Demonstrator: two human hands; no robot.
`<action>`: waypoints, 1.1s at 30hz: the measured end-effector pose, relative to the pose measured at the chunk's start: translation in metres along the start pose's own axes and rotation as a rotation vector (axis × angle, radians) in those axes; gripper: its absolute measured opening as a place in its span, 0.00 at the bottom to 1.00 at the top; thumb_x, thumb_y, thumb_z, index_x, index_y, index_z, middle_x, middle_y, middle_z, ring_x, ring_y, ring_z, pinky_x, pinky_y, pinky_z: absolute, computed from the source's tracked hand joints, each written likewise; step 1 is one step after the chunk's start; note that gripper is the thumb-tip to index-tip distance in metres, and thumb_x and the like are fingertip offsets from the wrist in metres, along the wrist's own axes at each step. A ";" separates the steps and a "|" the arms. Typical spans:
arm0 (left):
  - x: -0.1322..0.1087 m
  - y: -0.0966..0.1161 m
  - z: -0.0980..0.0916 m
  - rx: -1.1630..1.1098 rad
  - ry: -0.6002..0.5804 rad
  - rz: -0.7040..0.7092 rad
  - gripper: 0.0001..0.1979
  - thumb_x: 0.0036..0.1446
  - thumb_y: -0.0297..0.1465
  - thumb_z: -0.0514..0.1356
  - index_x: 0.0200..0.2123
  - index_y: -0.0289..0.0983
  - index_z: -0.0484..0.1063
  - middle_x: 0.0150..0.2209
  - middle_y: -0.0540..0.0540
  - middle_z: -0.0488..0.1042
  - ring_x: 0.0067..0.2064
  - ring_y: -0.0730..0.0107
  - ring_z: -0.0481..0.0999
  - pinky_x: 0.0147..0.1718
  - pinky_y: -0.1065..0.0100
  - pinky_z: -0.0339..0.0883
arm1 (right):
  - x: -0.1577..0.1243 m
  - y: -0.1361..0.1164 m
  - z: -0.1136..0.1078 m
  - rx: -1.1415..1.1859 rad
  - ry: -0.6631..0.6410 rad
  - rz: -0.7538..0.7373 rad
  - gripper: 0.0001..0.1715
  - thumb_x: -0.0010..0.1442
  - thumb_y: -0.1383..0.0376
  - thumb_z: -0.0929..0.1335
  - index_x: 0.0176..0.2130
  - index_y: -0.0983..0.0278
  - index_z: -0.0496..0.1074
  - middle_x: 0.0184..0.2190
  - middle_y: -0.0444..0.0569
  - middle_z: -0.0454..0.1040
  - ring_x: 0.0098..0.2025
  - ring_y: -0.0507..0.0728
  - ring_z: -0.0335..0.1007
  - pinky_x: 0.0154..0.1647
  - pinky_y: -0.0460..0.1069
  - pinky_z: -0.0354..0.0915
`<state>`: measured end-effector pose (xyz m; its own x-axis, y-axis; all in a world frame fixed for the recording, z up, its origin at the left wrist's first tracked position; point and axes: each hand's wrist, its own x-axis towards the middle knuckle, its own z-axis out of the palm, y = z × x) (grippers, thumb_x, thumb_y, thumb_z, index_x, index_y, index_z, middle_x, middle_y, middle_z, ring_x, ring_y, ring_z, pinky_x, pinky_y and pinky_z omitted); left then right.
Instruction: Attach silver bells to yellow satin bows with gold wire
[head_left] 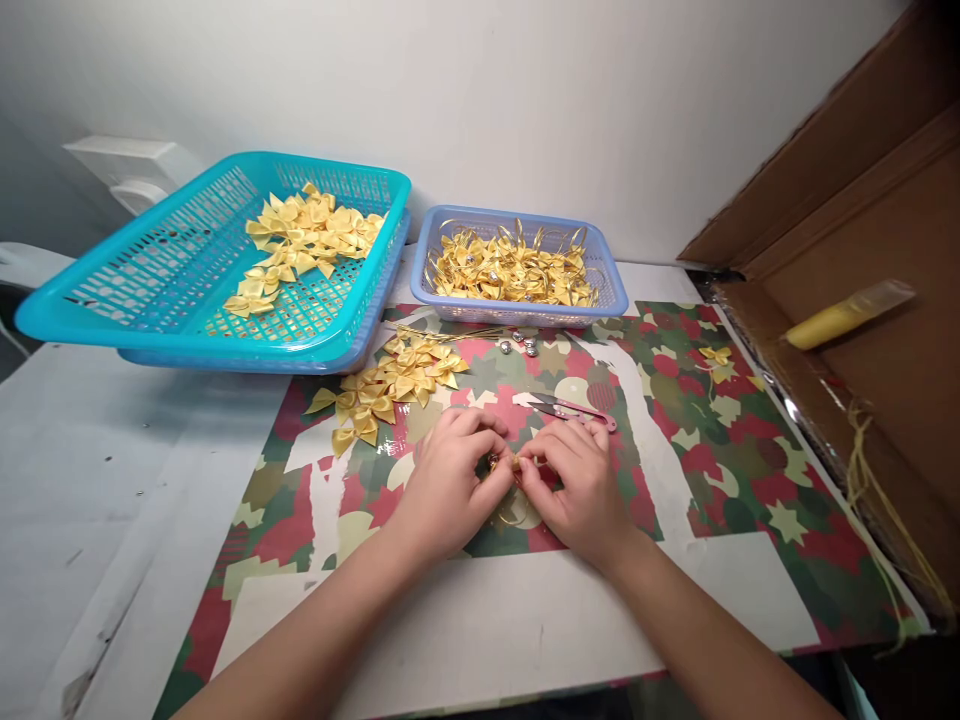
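My left hand [452,482] and my right hand [574,485] meet at the middle of the patterned mat [600,540]. Both pinch a small gold piece [515,464] between their fingertips; fingers cover most of it. A thin gold wire loop [514,517] shows just below. Thread snips [574,411] with pink handles lie beyond my right hand. To the left of them is a loose pile of yellow bows [405,372]. Several silver bells [531,347] and some gold wires [472,332] lie behind.
A teal basket [180,335] with yellow bows stands back left, on another basket. A blue basket [517,312] of wired bows is at the back. Right: a cardboard wall [862,220], a yellow tube [847,312], hanging threads [874,480] and one loose bow [716,356].
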<state>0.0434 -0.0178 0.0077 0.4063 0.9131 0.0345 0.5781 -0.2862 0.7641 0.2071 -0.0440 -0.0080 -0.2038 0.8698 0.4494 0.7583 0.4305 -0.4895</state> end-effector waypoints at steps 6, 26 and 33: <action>0.002 0.000 0.000 -0.009 -0.007 -0.010 0.09 0.58 0.31 0.54 0.26 0.38 0.71 0.43 0.46 0.74 0.48 0.59 0.68 0.46 0.55 0.63 | 0.000 -0.001 0.000 -0.006 0.007 -0.005 0.09 0.60 0.71 0.64 0.28 0.63 0.67 0.26 0.43 0.72 0.32 0.54 0.65 0.40 0.53 0.51; 0.002 0.001 -0.005 -0.046 -0.074 -0.052 0.11 0.60 0.33 0.55 0.28 0.41 0.74 0.47 0.46 0.72 0.51 0.57 0.66 0.51 0.53 0.62 | 0.001 0.000 -0.002 -0.027 -0.002 -0.013 0.09 0.62 0.71 0.63 0.30 0.62 0.67 0.28 0.44 0.73 0.33 0.54 0.67 0.40 0.53 0.52; 0.001 -0.001 -0.005 -0.077 -0.095 -0.049 0.11 0.61 0.34 0.55 0.29 0.41 0.74 0.47 0.47 0.72 0.53 0.57 0.66 0.55 0.51 0.57 | -0.001 0.001 -0.001 -0.029 0.006 -0.018 0.09 0.63 0.71 0.63 0.30 0.62 0.67 0.28 0.44 0.73 0.33 0.54 0.67 0.40 0.53 0.51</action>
<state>0.0397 -0.0147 0.0106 0.4464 0.8927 -0.0620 0.5439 -0.2156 0.8110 0.2083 -0.0449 -0.0081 -0.2138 0.8606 0.4622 0.7722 0.4387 -0.4596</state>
